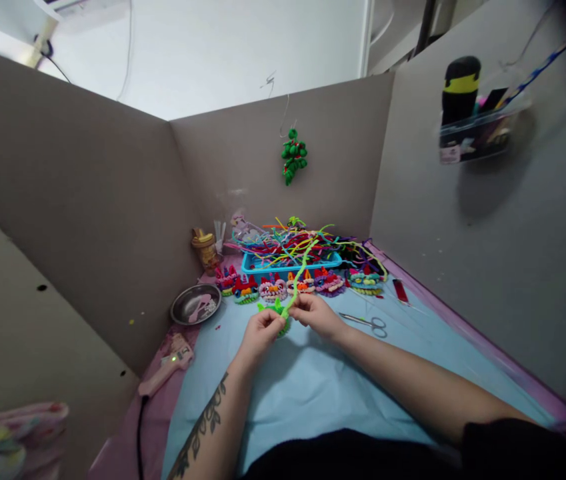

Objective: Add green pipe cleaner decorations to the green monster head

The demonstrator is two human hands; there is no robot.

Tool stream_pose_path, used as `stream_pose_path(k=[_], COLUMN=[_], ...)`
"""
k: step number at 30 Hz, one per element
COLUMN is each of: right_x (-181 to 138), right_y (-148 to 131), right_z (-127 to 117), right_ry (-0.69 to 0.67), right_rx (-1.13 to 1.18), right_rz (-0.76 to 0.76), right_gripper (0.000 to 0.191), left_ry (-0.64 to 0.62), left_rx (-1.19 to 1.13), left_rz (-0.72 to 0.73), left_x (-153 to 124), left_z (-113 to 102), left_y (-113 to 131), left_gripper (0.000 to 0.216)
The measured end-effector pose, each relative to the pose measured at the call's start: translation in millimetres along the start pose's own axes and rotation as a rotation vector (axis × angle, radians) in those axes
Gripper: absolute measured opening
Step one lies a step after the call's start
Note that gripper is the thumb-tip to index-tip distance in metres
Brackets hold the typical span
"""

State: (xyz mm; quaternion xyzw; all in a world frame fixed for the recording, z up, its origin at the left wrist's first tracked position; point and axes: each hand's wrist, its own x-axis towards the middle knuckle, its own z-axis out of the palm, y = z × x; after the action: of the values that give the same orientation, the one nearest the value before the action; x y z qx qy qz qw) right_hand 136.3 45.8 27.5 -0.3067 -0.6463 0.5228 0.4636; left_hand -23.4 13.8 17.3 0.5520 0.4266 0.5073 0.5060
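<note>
Left grip (261,331) pinches green chenille piece (276,307); right grip (317,315) pinches lime stem (305,263) pointing one o'clock. Shaping, I judge; wants steady tension.

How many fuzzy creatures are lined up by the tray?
6, left to right: purple one, red one, pink one, orange one, mauve one, teal one; others may be hidden.
</note>
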Motion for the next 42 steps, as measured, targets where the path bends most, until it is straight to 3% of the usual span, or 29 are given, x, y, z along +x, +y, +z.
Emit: stream_pose_path(k=[8,14,18,22,24,26,29,32,36,42], right_x=[1.3,3.4,-0.4,-10.8,-14.0,-13.7,-8.2,-2.6,-0.9,-4.2], right_y=[11.8,15.8,14.2,3.5,-5.6,-13.4,-16.0,-9.2,-3.2,-9.0], right_z=[-7.9,-3.9,-1.9,-4.4,-6.5,-8.4,-11.0,-14.0,-17.5,-19.1], right_ry=[-0.171,-0.171,-0.062,0.119,0.116,0.046,-0.048,-0.113,-0.126,-0.13], right_rx=[0.194,0.224,-0.066,-0.595,-0.79,-0.947,-1.02,-0.934,-0.833,-0.891], right_rz=[0.018,-0.027,-0.12,-0.542,-0.757,-0.858,-0.893,-0.888,-0.865,-0.845], right_gripper=[0.021,0.021,0.021,0.012,0.017,0.024,0.021,0.02,0.018,0.016], left_ry=[-0.152,-0.178,-0.041,0.071,0.046,0.0,-0.055,-0.075,-0.1,-0.173], left_rx=[-0.072,-0.113,-0.15,-0.137,-0.097,-0.034,0.048,0.092,0.135,0.2], left_rz=[-0.064,-0.082,-0.055,-0.039,-0.033,-0.012,0.007,0.015,0.039,0.045], left_x=[-2.4,-3.8,-1.4,0.9,0.8,-0.1,-1.9,-3.4,-4.5,-4.8], left_z=[-2.0,-0.7,-1.6,-3.5,-3.6,-3.0,-2.5,-3.2,-5.0,-9.7], left_y=[4.3,5.8,4.9,3.1,2.7,2.8,4.2,6.7,10.1,13.0], left_gripper=[0.027,0.027,0.026,0.021,0.019,0.018,0.017,0.019,0.023,0.025])
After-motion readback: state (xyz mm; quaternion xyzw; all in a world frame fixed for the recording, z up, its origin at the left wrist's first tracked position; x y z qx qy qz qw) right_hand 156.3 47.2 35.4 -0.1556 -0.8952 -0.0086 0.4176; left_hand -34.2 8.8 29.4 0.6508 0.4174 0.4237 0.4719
